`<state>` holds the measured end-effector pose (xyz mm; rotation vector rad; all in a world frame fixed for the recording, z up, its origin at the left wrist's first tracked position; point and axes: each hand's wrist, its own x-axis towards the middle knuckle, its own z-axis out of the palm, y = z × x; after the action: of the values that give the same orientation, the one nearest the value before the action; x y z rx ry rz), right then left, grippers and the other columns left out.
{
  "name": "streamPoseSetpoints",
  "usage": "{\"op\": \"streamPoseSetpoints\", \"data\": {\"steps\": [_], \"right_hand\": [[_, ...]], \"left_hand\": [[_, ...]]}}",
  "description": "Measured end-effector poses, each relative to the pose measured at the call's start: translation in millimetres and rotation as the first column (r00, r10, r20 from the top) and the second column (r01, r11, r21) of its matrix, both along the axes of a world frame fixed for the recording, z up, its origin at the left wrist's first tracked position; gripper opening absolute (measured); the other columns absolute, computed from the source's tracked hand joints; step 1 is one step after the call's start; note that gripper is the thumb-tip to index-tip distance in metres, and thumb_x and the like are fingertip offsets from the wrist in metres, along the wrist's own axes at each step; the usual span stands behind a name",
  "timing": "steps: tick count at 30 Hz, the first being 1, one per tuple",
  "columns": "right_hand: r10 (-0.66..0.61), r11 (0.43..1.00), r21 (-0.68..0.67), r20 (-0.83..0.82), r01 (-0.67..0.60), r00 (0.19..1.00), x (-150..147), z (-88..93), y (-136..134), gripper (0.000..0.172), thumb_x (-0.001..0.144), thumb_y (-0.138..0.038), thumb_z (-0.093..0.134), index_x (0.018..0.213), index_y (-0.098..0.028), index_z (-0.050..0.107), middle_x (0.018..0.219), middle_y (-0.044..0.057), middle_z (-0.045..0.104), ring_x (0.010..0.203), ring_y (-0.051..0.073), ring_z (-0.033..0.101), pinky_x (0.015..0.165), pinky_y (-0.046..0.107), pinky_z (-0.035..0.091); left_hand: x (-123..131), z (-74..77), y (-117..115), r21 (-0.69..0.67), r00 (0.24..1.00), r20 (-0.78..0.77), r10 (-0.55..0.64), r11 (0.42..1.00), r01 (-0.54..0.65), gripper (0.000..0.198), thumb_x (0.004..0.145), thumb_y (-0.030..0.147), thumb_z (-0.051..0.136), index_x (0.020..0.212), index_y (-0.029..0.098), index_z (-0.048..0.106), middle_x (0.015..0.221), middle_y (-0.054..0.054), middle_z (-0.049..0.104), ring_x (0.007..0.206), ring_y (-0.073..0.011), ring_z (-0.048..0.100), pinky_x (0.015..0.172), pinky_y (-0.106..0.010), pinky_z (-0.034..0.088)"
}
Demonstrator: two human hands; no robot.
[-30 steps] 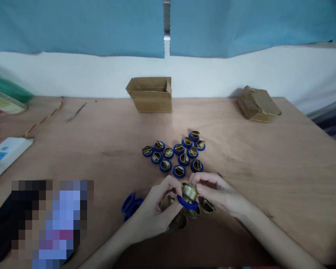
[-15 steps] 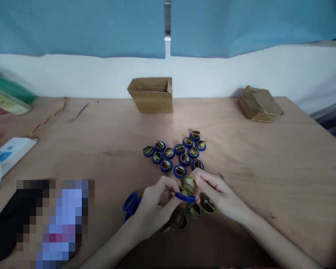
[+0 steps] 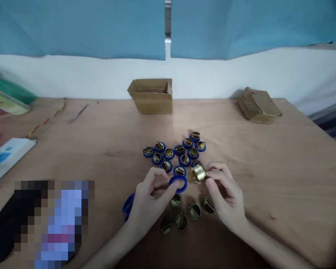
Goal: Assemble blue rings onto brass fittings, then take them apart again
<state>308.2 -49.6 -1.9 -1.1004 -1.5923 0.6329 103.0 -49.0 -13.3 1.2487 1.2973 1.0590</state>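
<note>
Between thumb and fingers, my left hand (image 3: 154,198) pinches a blue sealing ring (image 3: 178,184), its hole facing up toward me. My right hand (image 3: 226,194) grips a brass cup-shaped fitting (image 3: 198,174) by its rim, tilted on its side. Ring and fitting are a small gap apart. Several bare brass fittings (image 3: 194,210) lie on the table below and between my hands. Beyond them stand several brass fittings with blue rings around them (image 3: 169,153), their flaps and crossbars on top. More loose blue rings (image 3: 128,203) lie beside my left hand, partly hidden by it.
An open cardboard box (image 3: 156,105) stands at the back, and a crumpled cardboard box (image 3: 259,106) at back right. On the left are a white power strip (image 3: 12,151), a twisted wire (image 3: 49,120) and a blurred-out phone-like object (image 3: 63,220).
The brass fitting, earlier against the blue ring, is now apart from it, to the right and turned on its side. My right hand has moved right, and the ring has tipped up.
</note>
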Motion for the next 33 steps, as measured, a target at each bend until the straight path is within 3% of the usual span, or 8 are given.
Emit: {"op": "streamPoseSetpoints", "data": {"steps": [4,9,11,14,17,23,28,33], "right_hand": [[-0.067,0.986,0.16,0.102,0.051,0.992,-2,-1.6,-8,0.023,0.093,-0.004,0.058,0.103,-0.022,0.068,0.107,0.005,0.053,0.101,0.018,0.059,0.084,0.032,0.058],[-0.008,0.96,0.278,0.166,-0.039,0.986,-5,-0.5,-11,0.032,0.088,0.003,0.062,0.111,-0.019,0.069,0.113,0.007,0.048,0.104,0.018,0.063,0.09,0.033,0.063],[0.007,0.947,0.313,0.203,-0.071,0.979,-6,-0.8,-12,0.034,0.088,0.004,0.062,0.114,-0.017,0.068,0.115,0.007,0.048,0.108,0.019,0.064,0.093,0.034,0.064],[0.023,0.937,0.334,0.228,-0.101,0.973,-8,-3.0,-13,0.033,0.089,0.004,0.062,0.116,-0.015,0.067,0.117,0.009,0.049,0.114,0.021,0.064,0.097,0.033,0.063],[0.063,0.934,0.327,0.236,-0.14,0.97,-11,-6.2,-16,0.029,0.092,0.001,0.061,0.117,-0.013,0.066,0.118,0.01,0.049,0.119,0.021,0.063,0.1,0.032,0.062],[0.107,0.938,0.289,0.279,-0.189,0.954,-14,-12.5,-21,0.019,0.096,-0.008,0.063,0.114,-0.013,0.067,0.116,0.008,0.051,0.107,0.017,0.066,0.093,0.024,0.062],[0.161,0.936,0.265,0.258,-0.231,0.953,-13,-8.7,-20,0.032,0.092,-0.008,0.066,0.123,-0.015,0.059,0.118,0.01,0.056,0.112,0.02,0.063,0.096,0.031,0.06],[0.211,0.971,0.08,0.168,-0.227,0.963,-12,-1.8,-13,0.04,0.089,-0.007,0.062,0.126,-0.019,0.052,0.114,0.009,0.059,0.108,0.022,0.063,0.09,0.036,0.058]], "left_hand": [[1,7.1,5,-0.055,0.998,0.052,0.038,0.998,-0.035,0.037,0.084,0.03,0.073,0.07,0.021,0.04,0.064,0.006,0.056,0.055,-0.0072,0.057,0.048,-0.014,0.041],[-1,11.0,9,-0.174,0.977,0.179,-0.115,0.974,0.146,0.026,0.086,0.038,0.069,0.079,0.021,0.051,0.063,0.006,0.057,0.036,-0.0043,0.043,0.034,-0.015,0.03],[-3,11.2,9,-0.218,0.96,0.206,-0.189,0.948,0.233,0.025,0.089,0.042,0.065,0.084,0.02,0.056,0.056,0.007,0.056,0.035,-0.0059,0.044,0.035,-0.017,0.032],[-4,13.2,11,-0.202,0.946,0.198,-0.255,0.934,0.294,0.025,0.092,0.043,0.061,0.093,0.018,0.064,0.063,0.002,0.061,0.053,-0.0108,0.057,0.053,-0.021,0.047],[-3,17.2,12,-0.166,0.934,0.148,-0.324,0.923,0.347,0.029,0.096,0.043,0.056,0.09,0.017,0.067,0.078,-0.002,0.063,0.073,-0.0142,0.06,0.071,-0.026,0.05],[-1,19.1,10,-0.135,0.882,0.158,-0.444,0.875,0.465,0.04,0.103,0.047,0.043,0.089,0.018,0.068,0.086,-0.002,0.061,0.077,-0.0152,0.053,0.073,-0.027,0.046],[-3,15.4,7,-0.135,0.89,0.14,-0.435,0.882,0.452,0.041,0.104,0.049,0.041,0.088,0.018,0.064,0.082,-0.001,0.058,0.08,-0.0161,0.053,0.075,-0.027,0.043],[-4,12.8,5,-0.17,0.917,0.123,-0.38,0.902,0.397,0.036,0.1,0.05,0.048,0.093,0.018,0.063,0.083,-0.001,0.057,0.076,-0.0155,0.051,0.069,-0.026,0.042]]}}
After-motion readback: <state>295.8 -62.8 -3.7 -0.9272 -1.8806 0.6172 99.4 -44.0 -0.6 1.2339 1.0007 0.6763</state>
